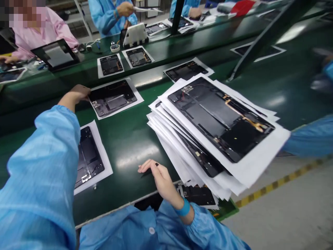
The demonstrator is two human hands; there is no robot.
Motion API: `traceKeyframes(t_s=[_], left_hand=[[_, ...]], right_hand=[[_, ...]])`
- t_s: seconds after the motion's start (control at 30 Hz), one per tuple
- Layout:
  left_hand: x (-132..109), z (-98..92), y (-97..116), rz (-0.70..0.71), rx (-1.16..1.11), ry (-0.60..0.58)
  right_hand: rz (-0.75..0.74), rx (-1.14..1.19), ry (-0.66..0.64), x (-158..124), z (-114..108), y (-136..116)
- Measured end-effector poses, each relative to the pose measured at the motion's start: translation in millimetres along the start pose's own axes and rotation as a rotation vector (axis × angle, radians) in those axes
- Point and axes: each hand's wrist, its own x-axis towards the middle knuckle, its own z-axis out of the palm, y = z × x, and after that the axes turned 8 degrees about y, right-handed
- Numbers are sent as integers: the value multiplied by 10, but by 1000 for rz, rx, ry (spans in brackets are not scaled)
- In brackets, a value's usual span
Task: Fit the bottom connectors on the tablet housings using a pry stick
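My left hand (76, 93) lies on the green belt at the edge of a white sheet (135, 100) bearing a black tablet back panel (113, 98). My right hand (161, 178), with a blue wristband (182, 208), is beside the low edge of a tilted stack of white sheets and panels (221, 119). I cannot tell whether it touches the stack. A blue sleeve (309, 139) enters from the right, near the stack. Another panel (88, 156) on its sheet lies beyond my left forearm. The stack hides part of a lower panel (199, 195).
Several more panels on sheets (137, 57) line the green belt (122, 177). Co-workers in pink and blue smocks (109, 15) sit beyond it, with a white stand (135, 34) and a black post (260, 38). Yellow-black tape (278, 182) marks the grey floor at right.
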Motion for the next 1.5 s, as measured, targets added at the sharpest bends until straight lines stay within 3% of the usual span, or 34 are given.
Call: traceKeyframes(t_s=[0.1, 0.17, 0.33, 0.47, 0.6, 0.7, 0.77, 0.87, 0.97, 1.03, 1.1, 1.23, 1.4, 1.5], left_hand=[[-259, -116, 312, -298, -71, 85], [-544, -197, 505, -408, -163, 107], [-1706, -291, 759, -479, -478, 100], [-2886, -231, 672, -457, -728, 117], [-3991, -16, 478, -482, -814, 149], [-4614, 178, 349, -507, -745, 92], [-4884, 205, 276, -490, -640, 14], [-5043, -31, 153, -397, -382, -54], [-4962, -503, -25, -264, -16, 61], [-4862, -813, -160, -203, 248, 155], [-4774, -1037, -281, -171, 510, 166], [-4627, -1214, -400, -166, 825, 45], [-4395, -1375, -325, -362, 1212, -139], [-4272, -1624, -472, -439, 1264, -90]], right_hand=[[11, 67, 44, 60, 18, 37], [21, 122, 67, 100, 31, 37], [135, 299, 88, 161, 40, -35], [267, 392, 62, 106, 22, -79], [377, 542, 92, -90, -58, -106], [350, 466, 164, -263, -190, -143], [298, 325, 182, -352, -281, -168], [179, 108, 228, -428, -382, -196], [25, -216, 248, -456, -447, -222], [-50, -508, 197, -468, -479, -248], [-123, -757, 123, -470, -497, -271], [-287, -987, 55, -445, -492, -271], [-367, -1048, -13, -410, -498, -243], [-361, -1039, -38, -369, -513, -257]])
